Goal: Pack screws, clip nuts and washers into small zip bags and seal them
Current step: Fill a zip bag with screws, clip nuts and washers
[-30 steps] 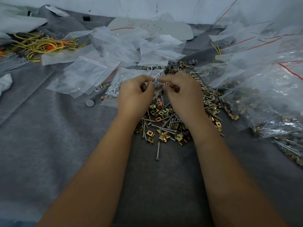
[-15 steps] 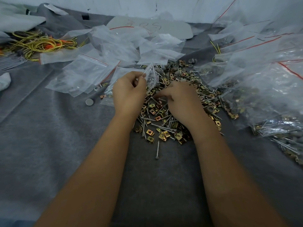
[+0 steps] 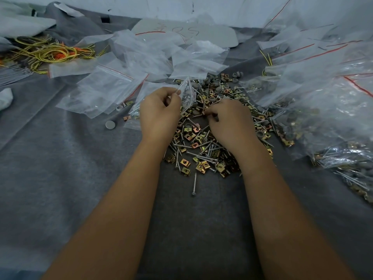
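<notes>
A loose heap of silver screws, gold clip nuts and grey washers (image 3: 203, 142) lies on the grey cloth in the middle. My left hand (image 3: 159, 112) pinches the mouth of a small clear zip bag (image 3: 187, 91) that holds a few screws, just above the heap's left edge. My right hand (image 3: 230, 120) is down on the heap, with its fingertips pinching a small clip nut (image 3: 203, 113). One screw (image 3: 194, 183) lies alone in front of the heap.
Empty zip bags (image 3: 105, 89) with red seal lines are scattered at the back left and centre. Filled bags (image 3: 327, 110) pile up on the right. A bundle of yellow wire ties (image 3: 50, 53) lies far left. A grey washer (image 3: 111, 124) sits left of the hands.
My right hand has left the bag's mouth and dropped onto the heap, where it now pinches a small part. My left hand has kept the bag and moved slightly left.
</notes>
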Demonstrator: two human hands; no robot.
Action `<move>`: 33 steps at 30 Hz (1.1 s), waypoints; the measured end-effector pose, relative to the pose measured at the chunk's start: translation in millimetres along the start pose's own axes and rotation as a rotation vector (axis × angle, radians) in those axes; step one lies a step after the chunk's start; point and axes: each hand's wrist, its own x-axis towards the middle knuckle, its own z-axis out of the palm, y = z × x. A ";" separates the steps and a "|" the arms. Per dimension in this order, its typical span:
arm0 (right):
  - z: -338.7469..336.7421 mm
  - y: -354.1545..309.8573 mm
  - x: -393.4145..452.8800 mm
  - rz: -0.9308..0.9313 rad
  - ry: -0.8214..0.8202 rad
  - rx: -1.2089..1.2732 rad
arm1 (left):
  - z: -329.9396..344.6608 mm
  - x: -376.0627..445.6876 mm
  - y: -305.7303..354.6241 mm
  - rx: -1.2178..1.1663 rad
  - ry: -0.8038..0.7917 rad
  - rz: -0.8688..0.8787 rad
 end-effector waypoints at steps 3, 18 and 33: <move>-0.1 -2.4 0.2 -0.046 -0.024 0.055 | 0.0 0.2 0.3 0.008 -0.002 -0.003; 2.5 -16.2 8.0 0.026 -0.036 0.003 | 4.3 2.0 -3.0 0.007 -0.001 -0.050; 1.2 -22.2 5.4 0.090 0.327 0.507 | 5.3 1.0 -4.1 0.095 -0.064 -0.016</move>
